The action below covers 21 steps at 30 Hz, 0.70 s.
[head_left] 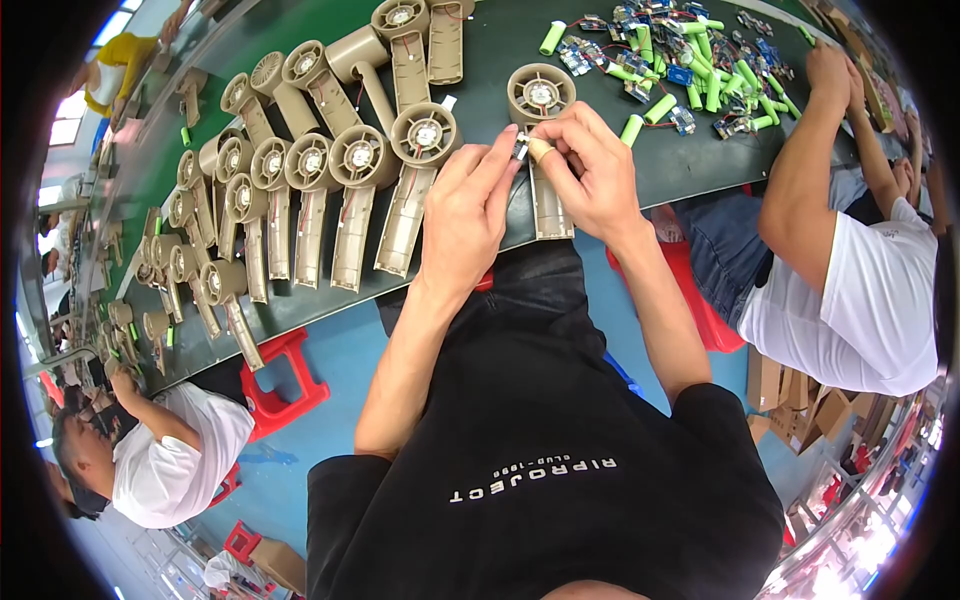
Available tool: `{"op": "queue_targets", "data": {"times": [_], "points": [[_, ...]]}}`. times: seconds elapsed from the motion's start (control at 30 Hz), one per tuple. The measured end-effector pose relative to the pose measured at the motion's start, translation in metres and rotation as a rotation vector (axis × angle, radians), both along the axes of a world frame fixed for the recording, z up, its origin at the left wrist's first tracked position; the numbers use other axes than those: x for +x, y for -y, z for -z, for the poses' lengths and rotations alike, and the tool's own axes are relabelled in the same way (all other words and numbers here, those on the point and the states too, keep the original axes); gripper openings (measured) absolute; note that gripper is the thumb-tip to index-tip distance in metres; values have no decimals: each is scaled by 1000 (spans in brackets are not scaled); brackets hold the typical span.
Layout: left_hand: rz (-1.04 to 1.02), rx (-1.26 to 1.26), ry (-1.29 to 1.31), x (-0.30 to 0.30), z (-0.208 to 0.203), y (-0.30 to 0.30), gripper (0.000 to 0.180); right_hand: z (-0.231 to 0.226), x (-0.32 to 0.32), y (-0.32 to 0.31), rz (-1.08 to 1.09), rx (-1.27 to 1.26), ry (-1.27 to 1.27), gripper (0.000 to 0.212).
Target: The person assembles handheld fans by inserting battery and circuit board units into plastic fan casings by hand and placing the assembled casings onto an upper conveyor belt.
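In front of me on the dark green bench lies a beige handheld fan half, its round head away from me and its open handle shell toward me. Just below the head, my left hand and my right hand meet fingertip to fingertip. Both pinch at a small white connector-like piece; its exact shape is partly hidden by the fingers. A tan cover wraps a fingertip of my right hand. Right of the fan, green cylindrical batteries wired to small blue circuit boards lie in a loose pile.
Several beige fan halves stand in rows to the left, handles toward the bench edge. One person sits at my right, another farther left. Red stools stand beside the bench. Cardboard boxes are behind on the right.
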<state>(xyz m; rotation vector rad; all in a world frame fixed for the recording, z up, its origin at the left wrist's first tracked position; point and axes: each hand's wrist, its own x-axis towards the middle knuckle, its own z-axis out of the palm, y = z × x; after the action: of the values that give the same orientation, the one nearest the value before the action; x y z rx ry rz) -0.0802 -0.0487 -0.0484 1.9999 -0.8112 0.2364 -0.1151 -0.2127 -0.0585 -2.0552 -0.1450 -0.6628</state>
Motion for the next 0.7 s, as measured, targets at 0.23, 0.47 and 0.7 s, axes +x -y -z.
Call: {"op": "queue_targets", "data": {"times": [0.23,0.47,0.7], "points": [[-26,13,-37,-4,0,0,31,1,1,-1,25,-66,35,10],[-50,-32,-29,-6,0,1,33,0,1,-1,29,-47,22,10],[-41,-25,-68,-5,-1,1,31,1,2,-1,18,-47,33,10]]}}
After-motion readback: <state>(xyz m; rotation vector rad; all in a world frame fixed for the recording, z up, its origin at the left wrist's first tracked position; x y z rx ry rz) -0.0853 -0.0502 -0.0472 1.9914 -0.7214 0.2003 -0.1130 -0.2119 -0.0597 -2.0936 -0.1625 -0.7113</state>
